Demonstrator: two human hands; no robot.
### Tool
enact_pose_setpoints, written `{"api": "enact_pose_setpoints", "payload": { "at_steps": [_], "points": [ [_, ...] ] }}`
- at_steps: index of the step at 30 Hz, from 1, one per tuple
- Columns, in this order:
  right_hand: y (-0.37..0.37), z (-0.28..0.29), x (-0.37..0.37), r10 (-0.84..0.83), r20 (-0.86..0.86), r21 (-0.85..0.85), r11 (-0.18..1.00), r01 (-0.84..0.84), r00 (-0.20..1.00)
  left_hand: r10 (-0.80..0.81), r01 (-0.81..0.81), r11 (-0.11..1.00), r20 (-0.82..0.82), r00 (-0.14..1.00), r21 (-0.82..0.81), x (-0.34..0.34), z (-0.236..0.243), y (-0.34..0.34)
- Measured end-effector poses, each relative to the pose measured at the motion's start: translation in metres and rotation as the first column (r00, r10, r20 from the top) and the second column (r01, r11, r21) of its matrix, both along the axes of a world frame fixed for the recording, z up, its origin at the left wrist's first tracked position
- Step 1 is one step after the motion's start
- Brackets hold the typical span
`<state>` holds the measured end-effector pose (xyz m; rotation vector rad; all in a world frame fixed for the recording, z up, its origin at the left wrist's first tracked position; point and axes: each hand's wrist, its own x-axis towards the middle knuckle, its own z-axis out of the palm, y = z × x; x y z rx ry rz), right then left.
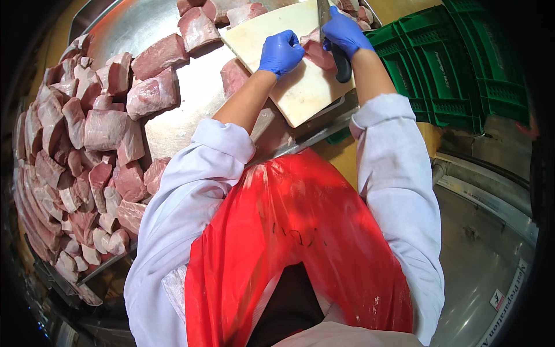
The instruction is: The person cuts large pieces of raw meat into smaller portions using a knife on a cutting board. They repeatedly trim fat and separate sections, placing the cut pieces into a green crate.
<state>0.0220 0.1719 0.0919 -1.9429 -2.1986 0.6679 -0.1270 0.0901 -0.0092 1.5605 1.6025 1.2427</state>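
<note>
On your left, raw pork chunks (107, 130) are crowding the steel table (191, 107); one reddish chunk (233, 75) is lying by the white cutting board (300, 98), partly hidden behind your left forearm (245, 104). Your left hand (282, 54) is curling its fingers beside a pork piece (318, 54) on the board; I cannot tell whether they're pinching it. Your right hand (346, 32) is gripping a black-handled knife (343, 66), partly covering that piece. Green plastic crates (439, 72) are standing at right.

L arm (247, 104) is slanting fwd & to the R; L hand (281, 54) is forming a fist, fingers curled. R arm (373, 75) is pointing fwd, leaning slightly L; R hand (347, 32) is gripping w/ bent fingers.
</note>
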Motion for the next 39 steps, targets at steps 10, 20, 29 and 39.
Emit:
{"api": "enact_pose_setpoints", "payload": {
  "at_steps": [10,20,29,39],
  "points": [
    [-0.137,0.012,-0.023,0.207,0.441,-0.047,0.977,-0.207,0.874,0.066,-0.066,0.998,-0.057,0.996,0.007,-0.015,-0.011,-0.006],
    [-0.134,0.047,-0.009,0.141,0.2,0.15,0.973,-0.173,0.969,-0.117,0.054,0.987,-0.46,0.88,-0.15,-0.017,0.002,0.024],
    [-0.119,-0.025,-0.016,0.171,0.359,0.203,0.945,-0.256,0.918,-0.039,0.002,0.997,-0.499,0.866,-0.074,-0.005,-0.002,0.009],
    [-0.252,0.062,0.206,0.453,0.471,-0.13,0.884,-0.449,0.757,-0.01,0.053,0.987,-0.274,0.962,0.151,-0.054,-0.016,0.016]
  ]
}}
